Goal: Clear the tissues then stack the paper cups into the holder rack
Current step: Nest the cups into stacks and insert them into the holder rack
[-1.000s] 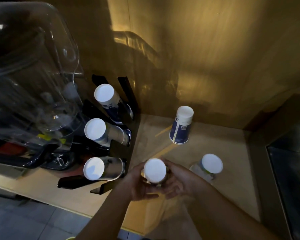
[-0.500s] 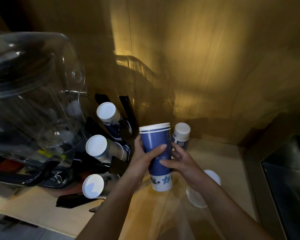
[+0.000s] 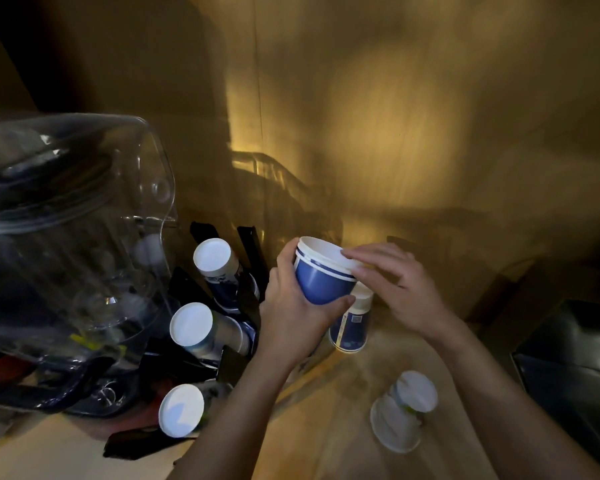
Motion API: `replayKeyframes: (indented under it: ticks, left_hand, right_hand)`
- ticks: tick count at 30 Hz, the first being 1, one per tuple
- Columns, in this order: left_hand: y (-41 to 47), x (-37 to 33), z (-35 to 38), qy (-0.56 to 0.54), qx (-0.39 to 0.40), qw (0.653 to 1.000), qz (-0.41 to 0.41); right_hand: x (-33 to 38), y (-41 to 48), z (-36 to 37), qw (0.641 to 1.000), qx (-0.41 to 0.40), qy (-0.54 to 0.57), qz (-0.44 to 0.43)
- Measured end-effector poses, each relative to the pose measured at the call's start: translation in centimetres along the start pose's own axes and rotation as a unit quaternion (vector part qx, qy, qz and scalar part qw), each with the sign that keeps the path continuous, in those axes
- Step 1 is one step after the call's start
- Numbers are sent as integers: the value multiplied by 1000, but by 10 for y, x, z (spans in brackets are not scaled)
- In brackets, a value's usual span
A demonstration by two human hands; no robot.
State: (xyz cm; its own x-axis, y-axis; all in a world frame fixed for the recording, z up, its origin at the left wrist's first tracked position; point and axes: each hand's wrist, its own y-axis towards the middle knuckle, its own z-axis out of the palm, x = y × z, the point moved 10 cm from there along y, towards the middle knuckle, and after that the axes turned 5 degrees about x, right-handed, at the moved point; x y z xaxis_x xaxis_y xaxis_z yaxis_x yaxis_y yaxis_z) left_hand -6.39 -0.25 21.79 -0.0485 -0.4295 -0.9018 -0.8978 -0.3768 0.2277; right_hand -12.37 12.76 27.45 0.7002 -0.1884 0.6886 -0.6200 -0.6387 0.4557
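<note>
My left hand point(image 3: 293, 317) grips a stack of blue paper cups point(image 3: 323, 278), rims up, above the counter. My right hand point(image 3: 395, 289) rests its fingertips on the stack's white rim, fingers spread. Just to the left the black holder rack point(image 3: 246, 292) carries three rows of cups lying with white bottoms toward me: top point(image 3: 212, 252), middle point(image 3: 191, 323), bottom point(image 3: 181, 409). An upside-down blue cup stack point(image 3: 350, 327) stands behind my hands. Pale cups point(image 3: 404, 410) lie overturned on the counter at the right.
A big clear plastic dispenser jug point(image 3: 70, 237) fills the left side, over a dark tray. A wooden wall point(image 3: 395, 116) rises right behind the counter point(image 3: 326, 427). A dark sink edge point(image 3: 568, 358) is on the far right.
The stack was lifted off the counter, turned rims up and tipped toward me. My right hand moved from the stack's side to its rim. The view tilted up.
</note>
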Motion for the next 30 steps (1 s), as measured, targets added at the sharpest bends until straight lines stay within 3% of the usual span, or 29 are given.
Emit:
replayKeyframes:
  ticks: [4, 10, 14, 17, 26, 30]
  left_hand:
    - [-5, -5, -2, 34, -6, 999, -1]
    - [-12, -6, -3, 49, -13, 999, -20]
    - [-20, -5, -6, 120, -38, 992, -14]
    - [-23, 3, -9, 109, -38, 993, -19]
    - [-32, 10, -19, 84, -49, 995, -15]
    - [-37, 4, -20, 106, -47, 993, 11]
  right_hand:
    - [5, 4, 5, 999, 35, -19, -18]
    - [6, 2, 9, 998, 14, -54, 18]
    - [7, 3, -2, 998, -42, -21, 52]
    - [10, 4, -19, 995, -76, 45, 43]
    - [-4, -11, -46, 985, -140, 78, 64]
    - [1, -17, -41, 994, -97, 41, 42]
